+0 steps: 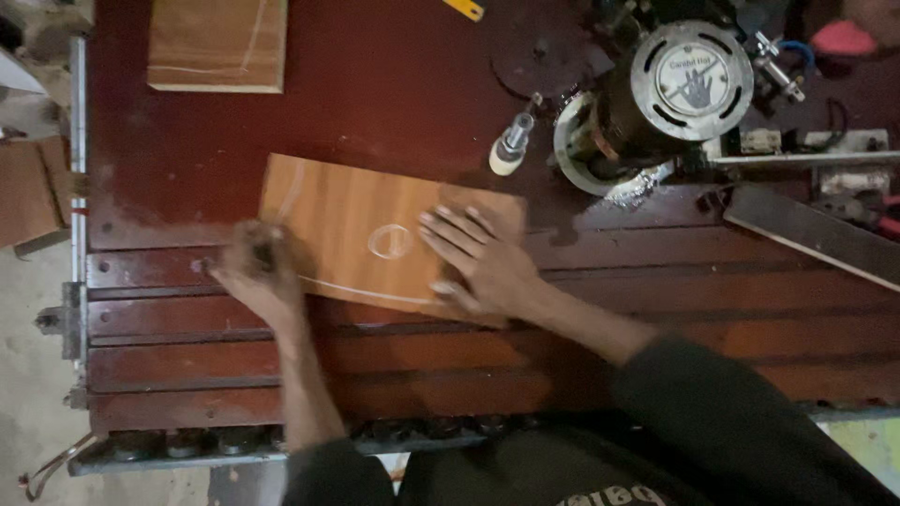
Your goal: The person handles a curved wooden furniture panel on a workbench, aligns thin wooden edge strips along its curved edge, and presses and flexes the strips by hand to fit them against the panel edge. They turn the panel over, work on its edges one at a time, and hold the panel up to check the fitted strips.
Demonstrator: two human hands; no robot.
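The right hand (473,258) lay flat with fingers spread wide, pressing on the right part of a rectangular wooden board (370,230). The left hand (255,270) was blurred at the board's lower left corner, fingers curled; whether they gripped anything could not be told. The board lay flat on the dark red worktable (394,103), its long axis running left to right, slightly tilted, a white drawn oval (390,241) near its middle. A motor machine (670,94) stood beyond it, to the right.
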